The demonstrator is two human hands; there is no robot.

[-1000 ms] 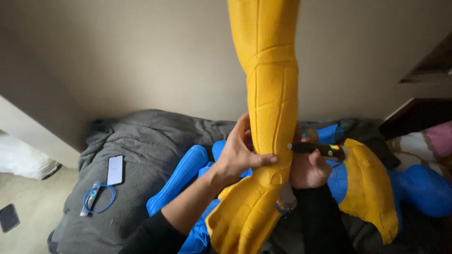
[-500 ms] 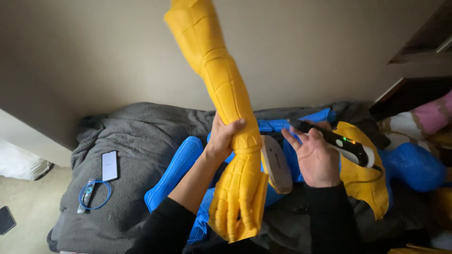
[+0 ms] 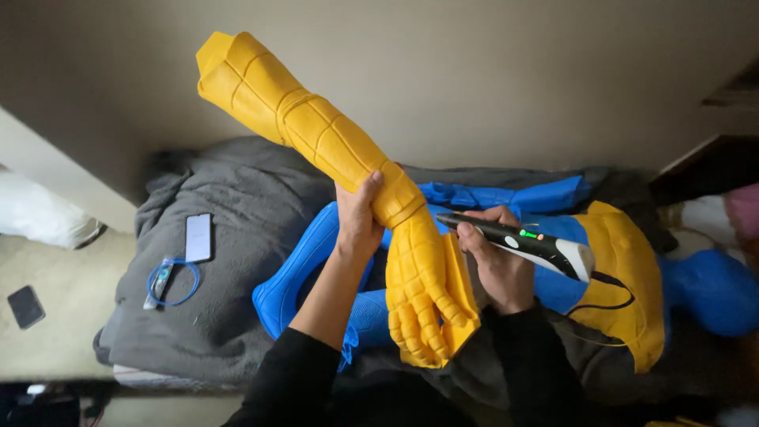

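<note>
My left hand (image 3: 360, 215) grips a long yellow armoured arm piece (image 3: 332, 150) at its wrist. The piece slants from upper left down to its gloved fingers (image 3: 427, 316) near my lap. My right hand (image 3: 496, 265) holds a black and white pen-shaped tool (image 3: 518, 241) with small lit lights and a trailing cable. The tool's tip points left, close to the yellow wrist cuff. Both my sleeves are black.
Blue and yellow costume parts (image 3: 617, 261) lie on a grey blanket (image 3: 229, 237) below my hands. A phone (image 3: 198, 236) and a blue looped cord (image 3: 170, 281) rest on the blanket's left. Another phone (image 3: 26, 306) lies on the carpet. A beige wall stands behind.
The yellow arm piece has tilted from upright to slanting left. My left hand slid toward its wrist. My right hand brought the pen tool closer to the piece.
</note>
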